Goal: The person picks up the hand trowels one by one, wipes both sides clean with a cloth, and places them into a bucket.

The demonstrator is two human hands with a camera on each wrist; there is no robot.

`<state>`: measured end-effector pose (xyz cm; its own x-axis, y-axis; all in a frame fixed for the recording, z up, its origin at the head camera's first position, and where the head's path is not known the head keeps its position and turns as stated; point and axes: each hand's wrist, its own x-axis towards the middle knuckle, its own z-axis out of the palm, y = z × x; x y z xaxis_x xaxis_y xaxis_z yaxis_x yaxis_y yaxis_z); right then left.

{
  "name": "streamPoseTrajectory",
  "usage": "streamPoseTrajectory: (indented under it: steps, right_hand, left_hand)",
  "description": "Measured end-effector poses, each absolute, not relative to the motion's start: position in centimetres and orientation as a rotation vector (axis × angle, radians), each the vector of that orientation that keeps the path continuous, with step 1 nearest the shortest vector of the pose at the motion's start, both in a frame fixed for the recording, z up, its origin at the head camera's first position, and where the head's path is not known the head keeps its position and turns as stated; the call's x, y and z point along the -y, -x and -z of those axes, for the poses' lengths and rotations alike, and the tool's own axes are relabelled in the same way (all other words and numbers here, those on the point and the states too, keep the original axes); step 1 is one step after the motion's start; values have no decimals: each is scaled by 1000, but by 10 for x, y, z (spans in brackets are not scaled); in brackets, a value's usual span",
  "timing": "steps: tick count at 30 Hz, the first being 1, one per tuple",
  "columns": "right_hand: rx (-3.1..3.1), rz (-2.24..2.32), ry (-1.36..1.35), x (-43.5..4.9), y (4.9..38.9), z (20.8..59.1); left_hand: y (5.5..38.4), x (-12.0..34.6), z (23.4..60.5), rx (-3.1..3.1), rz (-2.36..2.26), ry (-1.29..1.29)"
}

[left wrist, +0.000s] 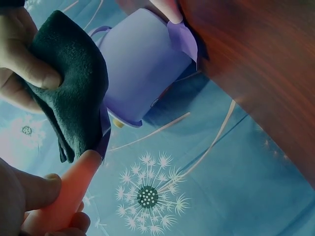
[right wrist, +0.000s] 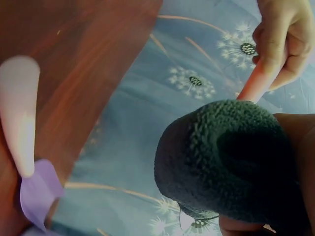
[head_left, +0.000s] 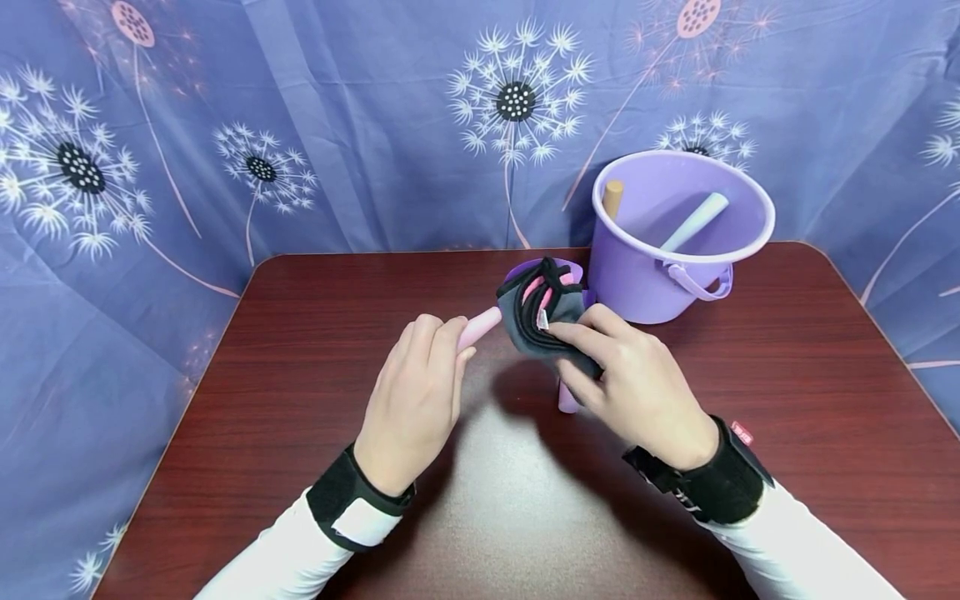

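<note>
In the head view my left hand [head_left: 412,387] grips the pink handle [head_left: 480,327] of a small shovel, thumb along it. Its purple blade [head_left: 576,271] shows only as an edge behind a dark grey cloth [head_left: 517,321] with black trim and a pink strip. My right hand [head_left: 641,387] pinches that folded cloth against the blade, thumb and fingers curled over it. The left wrist view shows the cloth [left wrist: 74,73] bunched just above the handle's end. A second shovel, with a pale pink handle [right wrist: 19,108] and purple blade [right wrist: 39,191], lies on the table beneath the right hand.
Right behind the hands, a purple bucket [head_left: 637,279] stands at the table's back edge. Inside it lean a tan handle [head_left: 612,198] and a pale blue handle [head_left: 697,221]. A blue dandelion-print curtain [head_left: 375,125] hangs behind the dark red wooden table [head_left: 322,333].
</note>
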<state>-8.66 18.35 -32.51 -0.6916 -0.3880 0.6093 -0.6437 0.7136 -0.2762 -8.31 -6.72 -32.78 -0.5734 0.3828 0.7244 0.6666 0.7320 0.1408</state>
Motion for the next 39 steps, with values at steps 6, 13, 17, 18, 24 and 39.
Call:
streamPoseTrajectory:
  steps: [6, 13, 17, 18, 24, 39]
  right_hand:
    - [2420, -906, -814, -184, 88, 324]
    - [2379, -1148, -816, -185, 91, 325]
    - [2353, -1170, -812, -184, 91, 324]
    - [2349, -1161, -810, -183, 90, 324]
    - [2347, -922, -781, -180, 88, 326]
    - [2266, -342, -690, -186, 91, 327]
  left_hand:
    - [83, 67, 327, 2228, 525, 803]
    - [82, 66, 326, 2206, 522, 827]
    - [82, 65, 326, 2193, 507, 835]
    - [81, 65, 326, 2192, 504, 837]
    - [82, 64, 326, 2191, 484, 848]
    - [82, 61, 330, 2208, 406, 884]
